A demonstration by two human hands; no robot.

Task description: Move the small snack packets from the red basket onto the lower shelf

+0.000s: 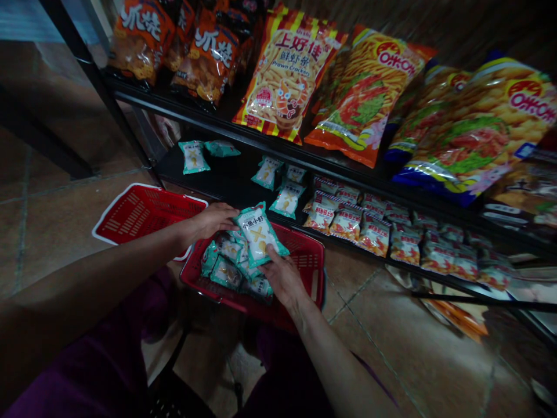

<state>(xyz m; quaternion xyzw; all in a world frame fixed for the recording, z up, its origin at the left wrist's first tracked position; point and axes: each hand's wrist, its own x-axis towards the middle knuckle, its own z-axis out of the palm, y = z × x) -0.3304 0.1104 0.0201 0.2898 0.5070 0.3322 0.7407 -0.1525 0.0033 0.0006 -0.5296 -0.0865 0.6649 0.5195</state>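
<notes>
Between my two hands is a teal-and-white snack bag, held above a red shopping basket. My right hand grips its lower edge, thumb on the front. Fingers of my left hand are drawn together at the bag's upper left corner. Several matching bags lie heaped in the basket beneath. On the lower shelf just beyond, more teal bags stand or lie, one at the left end and another close behind the basket.
A second red basket with a white rim sits on the floor at left. Rows of small red-and-white snack bags fill the lower shelf's right side. Larger bags, including prawn crackers, line the upper shelf. A black shelf post rises at left.
</notes>
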